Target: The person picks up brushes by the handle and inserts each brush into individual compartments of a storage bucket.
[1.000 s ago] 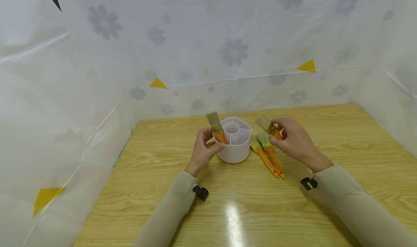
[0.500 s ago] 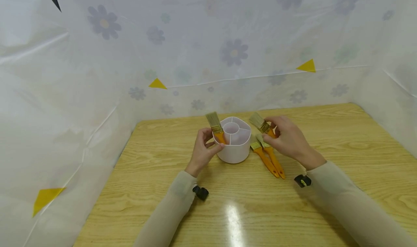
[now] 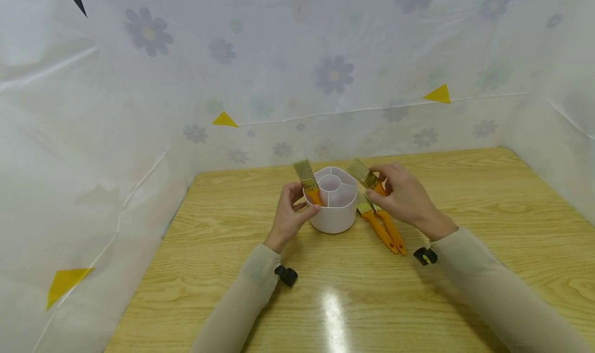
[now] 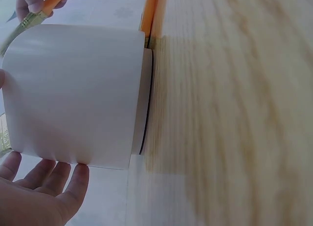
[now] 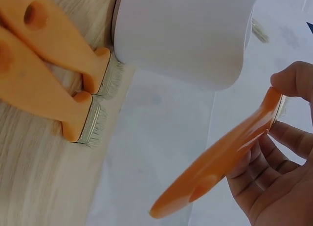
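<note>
We see a white holder (image 3: 332, 221) near the middle of the head view, standing on the wooden table (image 3: 209, 234). It has a round hole in the middle and little rooms around it. The left hand (image 3: 289, 219) grips the holder's side, with the thumb on the front rim. One brush (image 3: 309, 182) stands leaning in the holder's left room, hair up.

Just right of the holder, the right hand (image 3: 401, 195) pinches a second brush (image 3: 367, 176) by its orange handle, up close to the metal band. In the head view its hair points to the upper left, beside the holder's rim. In the right wrist view, we see the handle's end point to the lower left.

Below that hand, two more brushes (image 3: 380, 232) lie side by side on the table, hair toward the holder. We cannot tell if they touch it.

Behind, we see a pale sheet (image 3: 279, 84) with flowers and yellow triangles (image 3: 225, 120). Both arms wear light sleeves (image 3: 246, 296).
</note>
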A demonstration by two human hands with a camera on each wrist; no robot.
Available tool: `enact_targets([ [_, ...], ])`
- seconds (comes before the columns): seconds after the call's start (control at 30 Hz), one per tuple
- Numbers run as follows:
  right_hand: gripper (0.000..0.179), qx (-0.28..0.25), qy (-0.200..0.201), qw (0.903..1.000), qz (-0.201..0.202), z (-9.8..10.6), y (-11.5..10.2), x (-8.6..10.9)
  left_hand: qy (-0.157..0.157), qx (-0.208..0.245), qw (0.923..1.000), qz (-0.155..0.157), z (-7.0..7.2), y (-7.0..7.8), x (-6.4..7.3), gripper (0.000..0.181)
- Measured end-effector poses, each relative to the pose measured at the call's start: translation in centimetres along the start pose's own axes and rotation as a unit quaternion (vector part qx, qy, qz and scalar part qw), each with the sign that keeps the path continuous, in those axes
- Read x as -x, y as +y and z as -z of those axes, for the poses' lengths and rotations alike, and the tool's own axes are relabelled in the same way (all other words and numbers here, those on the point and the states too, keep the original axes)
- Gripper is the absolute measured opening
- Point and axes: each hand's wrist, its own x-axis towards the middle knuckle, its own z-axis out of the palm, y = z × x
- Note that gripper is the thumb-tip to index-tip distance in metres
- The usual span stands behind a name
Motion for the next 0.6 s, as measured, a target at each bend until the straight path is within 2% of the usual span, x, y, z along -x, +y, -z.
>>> enact_targets([
  [0.6, 0.05, -0.009, 0.011, 0.9997, 0.022, 0.0, -1.3, -0.7, 0.0, 0.0, 1.0, 0.0, 0.0, 0.1, 0.1, 0.06],
])
